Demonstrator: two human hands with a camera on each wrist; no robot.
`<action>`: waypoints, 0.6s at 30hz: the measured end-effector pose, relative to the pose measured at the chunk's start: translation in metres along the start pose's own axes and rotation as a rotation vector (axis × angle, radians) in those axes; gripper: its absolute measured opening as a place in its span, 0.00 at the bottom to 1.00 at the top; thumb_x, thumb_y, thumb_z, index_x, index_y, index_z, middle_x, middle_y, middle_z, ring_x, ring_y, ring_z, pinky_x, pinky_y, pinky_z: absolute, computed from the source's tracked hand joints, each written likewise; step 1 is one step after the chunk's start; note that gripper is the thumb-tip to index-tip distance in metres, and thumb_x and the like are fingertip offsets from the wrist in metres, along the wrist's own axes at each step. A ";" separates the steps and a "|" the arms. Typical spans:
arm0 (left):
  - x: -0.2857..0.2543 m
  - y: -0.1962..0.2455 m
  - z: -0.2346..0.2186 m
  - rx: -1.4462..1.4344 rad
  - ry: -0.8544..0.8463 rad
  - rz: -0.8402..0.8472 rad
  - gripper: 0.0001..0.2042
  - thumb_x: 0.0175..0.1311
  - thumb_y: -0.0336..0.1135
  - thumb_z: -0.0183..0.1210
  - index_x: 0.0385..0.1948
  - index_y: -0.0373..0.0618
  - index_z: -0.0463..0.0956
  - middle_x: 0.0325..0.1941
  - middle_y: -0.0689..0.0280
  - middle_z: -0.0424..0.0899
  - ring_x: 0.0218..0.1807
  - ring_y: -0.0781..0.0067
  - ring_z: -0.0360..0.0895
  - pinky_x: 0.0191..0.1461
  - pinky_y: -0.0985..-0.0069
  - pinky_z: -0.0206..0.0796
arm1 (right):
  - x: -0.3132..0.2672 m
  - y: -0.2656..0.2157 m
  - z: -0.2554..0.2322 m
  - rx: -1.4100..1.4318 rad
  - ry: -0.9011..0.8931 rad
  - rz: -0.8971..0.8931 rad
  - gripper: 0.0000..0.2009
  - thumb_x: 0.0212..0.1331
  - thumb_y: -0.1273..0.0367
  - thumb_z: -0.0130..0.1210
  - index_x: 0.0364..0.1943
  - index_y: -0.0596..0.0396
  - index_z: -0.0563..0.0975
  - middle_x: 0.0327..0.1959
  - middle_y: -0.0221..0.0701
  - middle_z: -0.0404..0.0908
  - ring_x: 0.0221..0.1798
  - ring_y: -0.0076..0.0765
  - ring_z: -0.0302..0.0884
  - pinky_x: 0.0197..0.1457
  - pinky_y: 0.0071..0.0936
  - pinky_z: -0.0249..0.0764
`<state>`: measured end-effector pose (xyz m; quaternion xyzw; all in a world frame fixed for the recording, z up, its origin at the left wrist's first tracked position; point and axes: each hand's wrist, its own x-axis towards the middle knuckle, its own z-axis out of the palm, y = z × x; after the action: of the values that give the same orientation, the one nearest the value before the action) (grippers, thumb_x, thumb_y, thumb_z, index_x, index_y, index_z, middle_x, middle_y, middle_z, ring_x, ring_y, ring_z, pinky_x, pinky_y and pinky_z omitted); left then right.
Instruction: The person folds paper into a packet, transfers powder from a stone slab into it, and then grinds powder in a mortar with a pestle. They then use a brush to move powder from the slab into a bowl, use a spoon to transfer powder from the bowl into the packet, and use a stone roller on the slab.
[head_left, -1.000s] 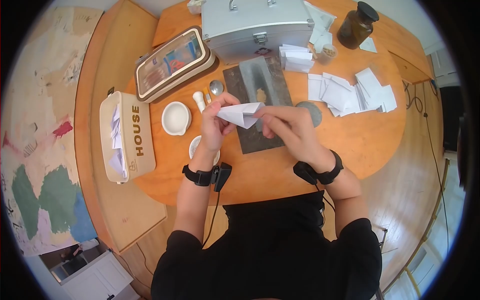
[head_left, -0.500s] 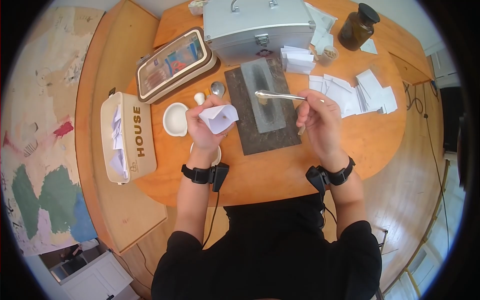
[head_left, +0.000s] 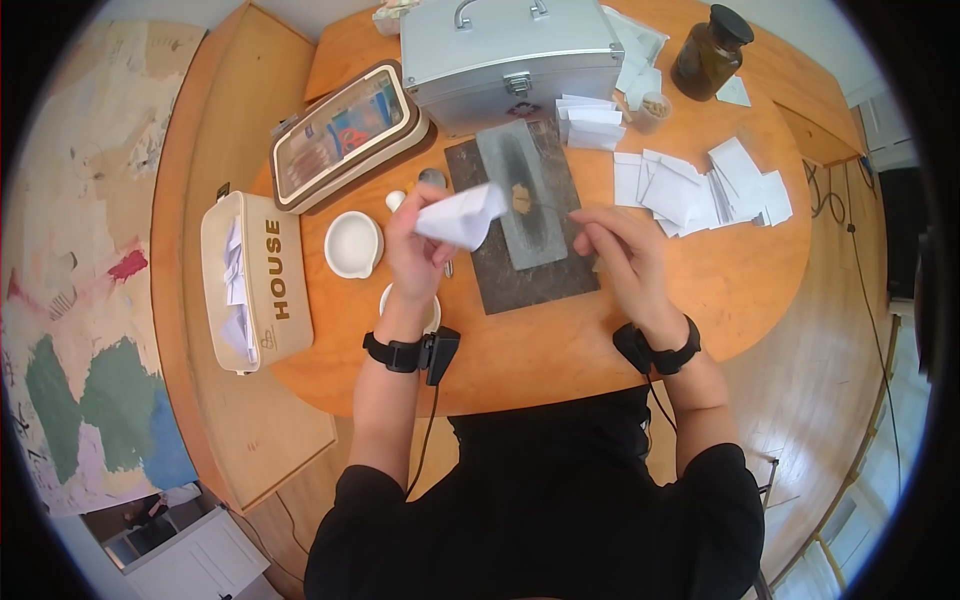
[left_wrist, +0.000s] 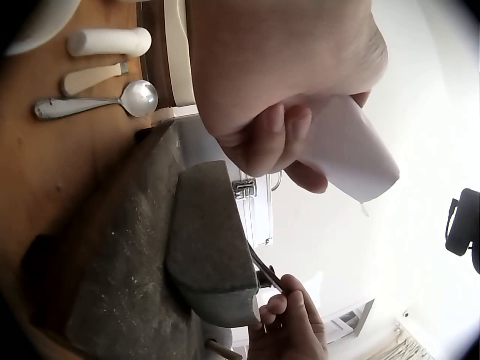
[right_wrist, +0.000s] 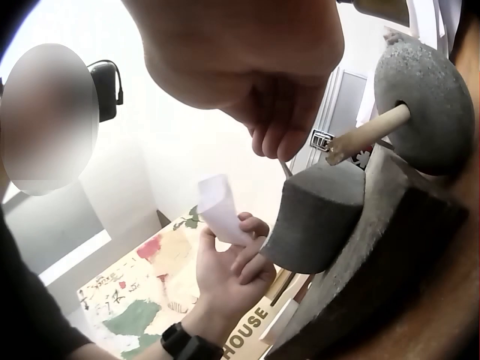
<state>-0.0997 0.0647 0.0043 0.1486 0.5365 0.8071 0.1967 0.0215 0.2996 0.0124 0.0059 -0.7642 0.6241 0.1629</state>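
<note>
My left hand (head_left: 412,258) grips a white paper (head_left: 458,218) folded into an open cone, held above the left part of the dark slab (head_left: 480,270). In my right hand (head_left: 637,270) the fingertips pinch a thin metal utensil (left_wrist: 266,268), its far end over the grey stone trough (head_left: 522,240). Light brown powder (head_left: 521,199) lies inside the trough. The right wrist view shows a round stone (right_wrist: 431,90) with a wooden handle (right_wrist: 367,135) beside the trough; my right hand mostly hides it in the head view.
White mortar (head_left: 353,245), spoon (head_left: 432,178) and HOUSE bin (head_left: 290,330) stand left. At the back are a clear-lidded case (head_left: 345,125) and silver box (head_left: 510,60). White packets (head_left: 675,190), a small cup (head_left: 653,112) and brown bottle (head_left: 712,55) are on the right.
My hands have moved apart from the paper they both held. The paper has opened into a cone in my left hand, and my right hand has taken the utensil and lowered its end to the trough.
</note>
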 end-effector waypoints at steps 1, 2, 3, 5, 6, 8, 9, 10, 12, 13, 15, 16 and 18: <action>0.002 0.000 0.006 0.108 0.058 0.032 0.21 0.69 0.52 0.44 0.35 0.40 0.72 0.27 0.67 0.76 0.18 0.87 0.59 0.19 0.86 0.49 | -0.002 -0.003 0.000 0.014 0.031 0.001 0.09 0.66 0.78 0.50 0.44 0.61 0.81 0.28 0.32 0.80 0.32 0.27 0.77 0.36 0.23 0.71; 0.003 0.000 0.012 0.215 0.116 0.064 0.19 0.70 0.50 0.47 0.36 0.40 0.72 0.26 0.70 0.75 0.17 0.90 0.57 0.18 0.87 0.46 | -0.004 -0.008 0.000 0.027 0.062 0.003 0.09 0.65 0.78 0.50 0.44 0.61 0.81 0.28 0.32 0.80 0.32 0.27 0.77 0.35 0.23 0.71; 0.006 -0.002 0.015 0.200 0.144 0.120 0.12 0.66 0.41 0.59 0.38 0.41 0.73 0.27 0.73 0.74 0.17 0.90 0.56 0.19 0.87 0.47 | -0.006 -0.011 -0.001 0.039 0.096 0.005 0.09 0.65 0.78 0.51 0.43 0.61 0.81 0.27 0.32 0.80 0.31 0.28 0.77 0.34 0.23 0.70; 0.014 -0.003 0.029 0.462 0.150 0.233 0.12 0.62 0.39 0.64 0.37 0.41 0.74 0.27 0.74 0.75 0.19 0.90 0.58 0.20 0.87 0.49 | -0.007 -0.011 -0.004 0.000 0.050 -0.012 0.08 0.65 0.78 0.51 0.43 0.61 0.81 0.27 0.31 0.79 0.31 0.27 0.77 0.34 0.24 0.70; 0.016 -0.001 0.036 0.591 0.152 0.290 0.13 0.59 0.38 0.66 0.37 0.41 0.74 0.27 0.74 0.75 0.20 0.90 0.59 0.20 0.87 0.49 | -0.008 -0.012 -0.006 -0.020 0.026 -0.019 0.08 0.65 0.78 0.51 0.43 0.61 0.81 0.26 0.31 0.79 0.31 0.27 0.77 0.34 0.24 0.70; 0.019 0.006 0.043 0.856 0.105 0.301 0.12 0.55 0.31 0.68 0.37 0.40 0.76 0.26 0.74 0.76 0.23 0.92 0.64 0.23 0.89 0.51 | -0.009 -0.013 -0.004 -0.048 0.046 -0.040 0.08 0.65 0.78 0.52 0.43 0.61 0.81 0.26 0.31 0.79 0.31 0.27 0.76 0.34 0.24 0.70; 0.020 0.008 0.046 0.910 0.081 0.298 0.12 0.54 0.32 0.69 0.36 0.40 0.77 0.26 0.74 0.77 0.23 0.92 0.63 0.23 0.89 0.51 | -0.009 -0.013 -0.003 -0.060 0.057 -0.052 0.08 0.65 0.78 0.52 0.43 0.61 0.81 0.26 0.31 0.79 0.31 0.28 0.76 0.34 0.24 0.70; 0.021 0.009 0.048 0.966 0.056 0.296 0.12 0.53 0.34 0.70 0.35 0.40 0.77 0.27 0.74 0.77 0.23 0.92 0.62 0.23 0.88 0.50 | -0.009 -0.013 -0.002 -0.044 0.074 -0.025 0.08 0.65 0.78 0.52 0.43 0.61 0.81 0.25 0.32 0.79 0.31 0.28 0.76 0.34 0.24 0.70; 0.021 0.012 0.050 1.001 0.082 0.289 0.13 0.52 0.34 0.71 0.35 0.40 0.78 0.27 0.74 0.78 0.22 0.92 0.61 0.22 0.88 0.50 | -0.009 -0.013 0.000 -0.006 0.109 0.033 0.08 0.65 0.78 0.52 0.43 0.61 0.81 0.25 0.32 0.79 0.31 0.28 0.77 0.34 0.24 0.70; 0.021 0.013 0.051 1.019 0.092 0.286 0.13 0.51 0.34 0.71 0.35 0.40 0.78 0.28 0.74 0.78 0.22 0.92 0.61 0.22 0.88 0.49 | -0.009 -0.012 0.000 -0.012 0.099 0.042 0.08 0.65 0.78 0.51 0.44 0.61 0.81 0.26 0.31 0.79 0.31 0.26 0.76 0.34 0.23 0.69; 0.022 0.015 0.053 1.001 0.123 0.290 0.15 0.47 0.36 0.72 0.33 0.40 0.78 0.28 0.71 0.79 0.20 0.87 0.61 0.21 0.86 0.51 | -0.008 -0.012 0.000 -0.021 0.083 0.059 0.09 0.67 0.78 0.49 0.45 0.62 0.80 0.28 0.30 0.78 0.32 0.23 0.75 0.36 0.21 0.69; 0.022 0.015 0.054 0.992 0.137 0.292 0.16 0.45 0.38 0.73 0.32 0.41 0.78 0.29 0.69 0.79 0.20 0.85 0.62 0.21 0.85 0.52 | -0.008 -0.012 0.001 -0.025 0.089 0.037 0.09 0.67 0.78 0.49 0.45 0.62 0.80 0.28 0.30 0.78 0.32 0.23 0.75 0.36 0.21 0.69; 0.021 0.015 0.054 1.013 0.118 0.293 0.16 0.46 0.38 0.73 0.32 0.40 0.78 0.29 0.69 0.80 0.20 0.86 0.61 0.21 0.85 0.52 | -0.008 -0.012 0.001 -0.034 0.096 -0.008 0.09 0.67 0.78 0.49 0.45 0.62 0.80 0.28 0.30 0.78 0.32 0.23 0.75 0.35 0.20 0.69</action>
<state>-0.0966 0.1132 0.0395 0.2527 0.8430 0.4727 -0.0453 0.0311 0.2949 0.0218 -0.0235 -0.7661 0.6097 0.2019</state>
